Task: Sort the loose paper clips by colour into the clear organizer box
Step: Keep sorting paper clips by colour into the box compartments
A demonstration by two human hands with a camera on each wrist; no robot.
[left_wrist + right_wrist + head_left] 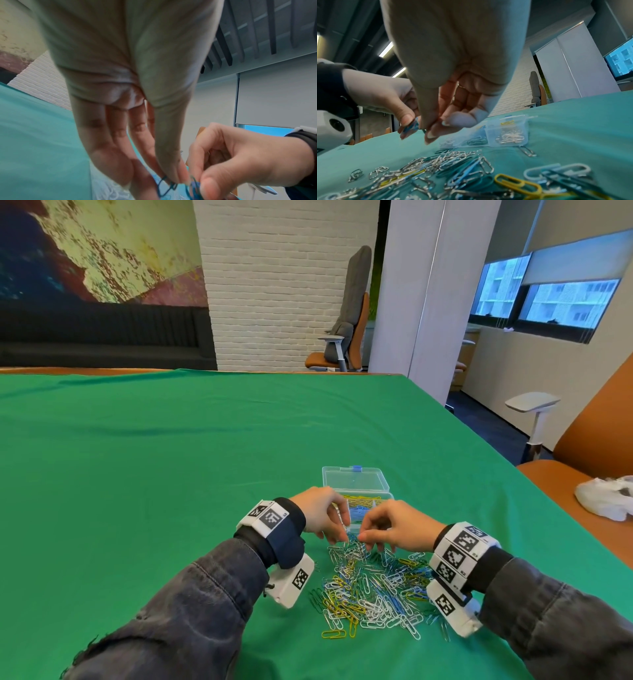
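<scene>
Open cloth to my left and ahead, crowding at the near right

My left hand [320, 517] and right hand [394, 529] hang fingertip to fingertip over the far rim of the paper clip pile [373, 590], with the clear organizer box [356, 494] just beyond them blocking a straight reach forward; its lid lies open toward the tabletop's far edge. The pile fills the cloth between my wrists. Bare green tablecloth [137, 474] runs free to the left and far edges; an orange chair [582, 474] stands off the right edge

Mixed-colour loose paper clips [373, 590] lie heaped just before the open clear organizer box [356, 491], its compartments partly filled.
</scene>
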